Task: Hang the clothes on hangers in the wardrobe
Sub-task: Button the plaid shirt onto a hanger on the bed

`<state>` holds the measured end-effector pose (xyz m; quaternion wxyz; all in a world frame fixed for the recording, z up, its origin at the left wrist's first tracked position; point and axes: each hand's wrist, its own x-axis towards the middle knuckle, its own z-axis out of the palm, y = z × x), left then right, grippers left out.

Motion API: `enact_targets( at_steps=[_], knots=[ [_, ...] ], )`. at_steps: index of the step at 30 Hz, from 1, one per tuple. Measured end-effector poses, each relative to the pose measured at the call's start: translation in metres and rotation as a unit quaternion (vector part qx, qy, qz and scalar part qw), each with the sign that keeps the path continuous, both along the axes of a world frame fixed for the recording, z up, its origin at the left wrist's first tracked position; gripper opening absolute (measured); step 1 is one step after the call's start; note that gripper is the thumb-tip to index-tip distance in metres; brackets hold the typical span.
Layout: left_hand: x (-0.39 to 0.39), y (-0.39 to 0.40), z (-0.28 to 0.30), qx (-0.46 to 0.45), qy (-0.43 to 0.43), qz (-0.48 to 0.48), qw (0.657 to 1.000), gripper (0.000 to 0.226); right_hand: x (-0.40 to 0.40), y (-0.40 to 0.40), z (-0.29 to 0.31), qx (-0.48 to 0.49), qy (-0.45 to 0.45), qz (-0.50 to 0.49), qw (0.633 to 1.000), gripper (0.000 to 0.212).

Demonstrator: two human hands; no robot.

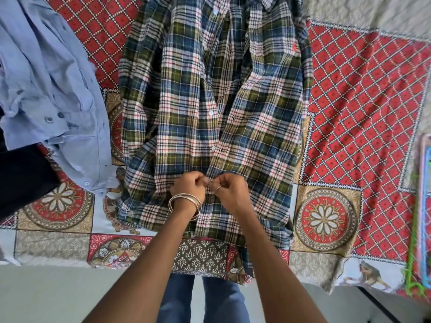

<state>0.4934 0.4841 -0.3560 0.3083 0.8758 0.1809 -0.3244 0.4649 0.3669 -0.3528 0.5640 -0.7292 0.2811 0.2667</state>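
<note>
Leftmost, a crumpled pale blue cotton shirt [53, 73] lies on the red patterned bedspread [363, 94]. Centre, a plaid flannel shirt [186, 89] lies flat, collar far. The left hand [189, 185] and right hand [229, 190] both pinch its near placket, apparently at a button. Far right, coloured plastic hangers [422, 217] lie on the bed's edge.

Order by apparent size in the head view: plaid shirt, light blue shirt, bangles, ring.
1. plaid shirt
2. light blue shirt, partly cut off by the frame
3. bangles
4. ring
</note>
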Motion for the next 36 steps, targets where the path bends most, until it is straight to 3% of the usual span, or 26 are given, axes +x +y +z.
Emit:
enact_targets(
  at_steps=[3, 5, 8, 11, 12, 15, 17, 19, 21, 22, 24, 25, 28, 30, 32, 35, 36],
  knots=[
    [0.002, 0.001, -0.001, -0.042, 0.037, -0.036, 0.998, 0.016, -0.001, -0.017, 0.001, 0.128, 0.035, -0.017, 0.991, 0.01],
    [0.005, 0.001, 0.002, -0.019, 0.037, -0.094, 0.995, 0.017, 0.0, -0.022, 0.0, 0.152, 0.071, 0.006, 0.986, 0.011],
    [0.01, 0.006, 0.007, 0.077, -0.044, -0.154, 0.984, 0.012, 0.001, -0.021, -0.008, 0.068, 0.064, 0.034, 0.995, 0.011],
    [0.009, 0.026, 0.01, 0.133, -0.087, -0.223, 0.962, 0.027, -0.018, -0.022, -0.013, -0.107, -0.018, 0.058, 0.992, 0.006],
    [0.005, 0.034, 0.014, 0.135, -0.073, -0.266, 0.952, 0.037, -0.031, -0.023, -0.007, -0.17, -0.041, 0.114, 0.978, 0.016],
    [-0.015, 0.058, 0.025, 0.149, -0.003, -0.405, 0.902, 0.077, -0.073, -0.024, 0.003, -0.283, 0.001, 0.325, 0.902, 0.082],
    [-0.031, 0.074, 0.031, 0.184, 0.045, -0.463, 0.866, 0.099, -0.099, -0.025, 0.012, -0.338, 0.039, 0.382, 0.859, 0.097],
    [-0.037, 0.085, 0.029, 0.219, 0.066, -0.477, 0.849, 0.094, -0.111, -0.028, 0.013, -0.389, 0.007, 0.365, 0.846, 0.08],
    [-0.034, 0.089, 0.033, 0.234, 0.016, -0.463, 0.855, 0.067, -0.115, -0.034, 0.014, -0.422, -0.071, 0.297, 0.853, 0.044],
    [-0.032, 0.091, 0.036, 0.23, -0.016, -0.456, 0.86, 0.053, -0.114, -0.035, 0.017, -0.417, -0.099, 0.25, 0.869, 0.033],
    [-0.023, 0.088, 0.035, 0.187, -0.062, -0.45, 0.871, 0.036, -0.099, -0.035, 0.027, -0.354, -0.114, 0.144, 0.917, 0.03],
    [-0.024, 0.088, 0.038, 0.165, -0.055, -0.469, 0.866, 0.034, -0.097, -0.033, 0.035, -0.323, -0.107, 0.103, 0.935, 0.034],
    [-0.03, 0.085, 0.04, 0.185, 0.002, -0.557, 0.81, 0.077, -0.086, -0.031, 0.049, -0.281, -0.092, 0.07, 0.953, 0.042],
    [-0.034, 0.082, 0.043, 0.22, 0.01, -0.576, 0.787, 0.076, -0.082, -0.027, 0.055, -0.28, -0.123, 0.054, 0.951, 0.043],
    [-0.036, 0.08, 0.044, 0.217, 0.007, -0.556, 0.802, 0.059, -0.082, -0.023, 0.057, -0.275, -0.148, 0.044, 0.949, 0.046],
    [-0.034, 0.079, 0.048, 0.15, 0.011, -0.396, 0.906, 0.044, -0.085, -0.022, 0.057, -0.262, -0.151, 0.059, 0.951, 0.043],
    [-0.033, 0.079, 0.048, 0.145, 0.025, -0.363, 0.92, 0.045, -0.086, -0.022, 0.058, -0.264, -0.133, 0.087, 0.951, 0.04]
  ],
)
